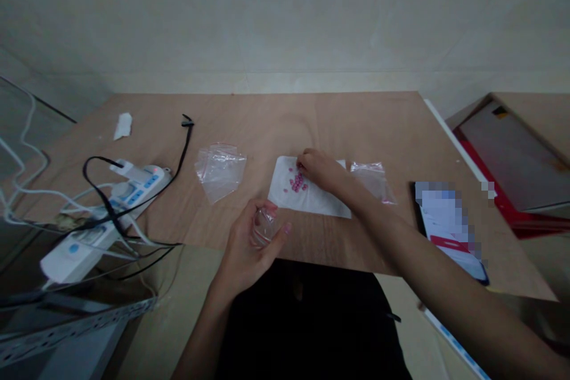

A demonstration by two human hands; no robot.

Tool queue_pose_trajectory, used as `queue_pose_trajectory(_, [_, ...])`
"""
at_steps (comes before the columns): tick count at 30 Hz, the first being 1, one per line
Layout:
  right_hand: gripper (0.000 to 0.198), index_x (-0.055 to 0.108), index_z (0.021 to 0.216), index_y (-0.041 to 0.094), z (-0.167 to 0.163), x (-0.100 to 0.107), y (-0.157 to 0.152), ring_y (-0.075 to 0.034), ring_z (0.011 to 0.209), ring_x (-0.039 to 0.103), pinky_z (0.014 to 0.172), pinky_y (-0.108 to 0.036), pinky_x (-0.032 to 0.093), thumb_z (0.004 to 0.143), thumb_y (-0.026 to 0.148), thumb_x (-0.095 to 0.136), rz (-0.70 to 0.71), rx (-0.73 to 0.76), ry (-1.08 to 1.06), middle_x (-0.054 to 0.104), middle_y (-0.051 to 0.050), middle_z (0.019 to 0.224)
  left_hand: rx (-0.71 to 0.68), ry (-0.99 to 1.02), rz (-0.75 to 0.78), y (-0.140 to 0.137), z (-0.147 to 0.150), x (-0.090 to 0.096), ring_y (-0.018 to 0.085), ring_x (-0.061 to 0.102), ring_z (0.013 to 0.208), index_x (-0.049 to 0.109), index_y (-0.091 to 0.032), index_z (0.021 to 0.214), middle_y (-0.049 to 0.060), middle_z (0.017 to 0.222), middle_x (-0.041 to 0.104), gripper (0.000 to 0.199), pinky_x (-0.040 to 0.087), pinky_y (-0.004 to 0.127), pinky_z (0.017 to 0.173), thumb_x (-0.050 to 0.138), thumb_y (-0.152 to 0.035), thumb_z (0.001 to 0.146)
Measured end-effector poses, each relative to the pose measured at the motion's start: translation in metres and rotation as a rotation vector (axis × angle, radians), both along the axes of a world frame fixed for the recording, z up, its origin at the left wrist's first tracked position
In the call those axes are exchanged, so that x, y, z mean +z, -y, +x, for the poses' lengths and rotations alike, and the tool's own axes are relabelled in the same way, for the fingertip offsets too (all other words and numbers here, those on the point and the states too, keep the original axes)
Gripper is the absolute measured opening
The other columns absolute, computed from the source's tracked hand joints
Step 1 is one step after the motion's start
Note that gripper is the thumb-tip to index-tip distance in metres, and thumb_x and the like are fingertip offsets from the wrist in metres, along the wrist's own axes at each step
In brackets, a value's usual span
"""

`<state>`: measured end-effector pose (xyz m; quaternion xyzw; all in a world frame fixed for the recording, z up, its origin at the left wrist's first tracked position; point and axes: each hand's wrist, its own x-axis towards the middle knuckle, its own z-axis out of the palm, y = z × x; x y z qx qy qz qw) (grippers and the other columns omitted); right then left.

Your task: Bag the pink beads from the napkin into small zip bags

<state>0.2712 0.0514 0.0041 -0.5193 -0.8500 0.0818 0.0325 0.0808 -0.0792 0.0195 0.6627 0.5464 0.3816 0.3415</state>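
Left hand (244, 243) grasped a clear plastic item (264, 227) over the near edge of the table (325, 243). Beyond, small pink pieces (297, 184) lay clustered on a white sheet (323, 203). Right hand (318, 167) was toward the sheet's far edge, fingertips (301, 162) beside the pieces; couldn't tell if pinching any.

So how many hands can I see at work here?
2: the left hand holds clear plastic; the right hand is over the white sheet, beside pink pieces.
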Motion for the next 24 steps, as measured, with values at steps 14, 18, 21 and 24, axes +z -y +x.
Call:
queue_pose_trajectory(14, [0.016, 0.074, 0.089, 0.018, -0.007, 0.078, 0.078, -0.015, 0.077, 0.068, 0.072, -0.026, 0.049, 0.088, 0.013, 0.059, -0.008, 0.137, -0.556, 0.074, -0.004, 0.087, 0.023, -0.018, 0.121, -0.012, 0.017, -0.004, 0.019, 0.061, 0.086, 0.048, -0.021, 0.1, 0.003, 0.092, 0.06, 0.034, 0.048, 0.033, 0.078, 0.069, -0.029, 0.074])
queue_pose_trajectory(18, [0.019, 0.071, 0.083, 0.016, -0.012, 0.085, 0.103, -0.016, 0.079, 0.067, 0.07, -0.027, 0.048, 0.088, 0.008, 0.055, -0.039, 0.244, -0.478, 0.073, -0.005, 0.089, -0.014, 0.178, 0.089, -0.016, 0.034, -0.007, 0.019, 0.062, 0.088, 0.045, -0.023, 0.105, 0.003, 0.098, 0.061, 0.046, 0.05, 0.032, 0.076, 0.071, -0.031, 0.067])
queue_pose_trajectory(21, [0.017, 0.069, 0.082, 0.016, -0.013, 0.075, 0.104, -0.017, 0.08, 0.066, 0.071, -0.027, 0.046, 0.089, 0.009, 0.055, -0.039, 0.237, -0.445, 0.073, -0.005, 0.09, -0.025, 0.282, 0.115, -0.018, 0.043, -0.011, 0.02, 0.062, 0.088, 0.045, -0.024, 0.104, 0.002, 0.098, 0.06, 0.053, 0.05, 0.033, 0.076, 0.074, -0.033, 0.06])
queue_pose_trajectory(24, [0.013, 0.069, 0.084, 0.016, -0.013, 0.071, 0.104, -0.017, 0.081, 0.064, 0.072, -0.027, 0.045, 0.088, 0.01, 0.058, -0.032, 0.207, -0.461, 0.072, -0.005, 0.09, -0.015, 0.353, 0.199, -0.019, 0.048, -0.015, 0.017, 0.06, 0.084, 0.044, -0.025, 0.102, -0.001, 0.094, 0.057, 0.051, 0.05, 0.031, 0.074, 0.073, -0.033, 0.061])
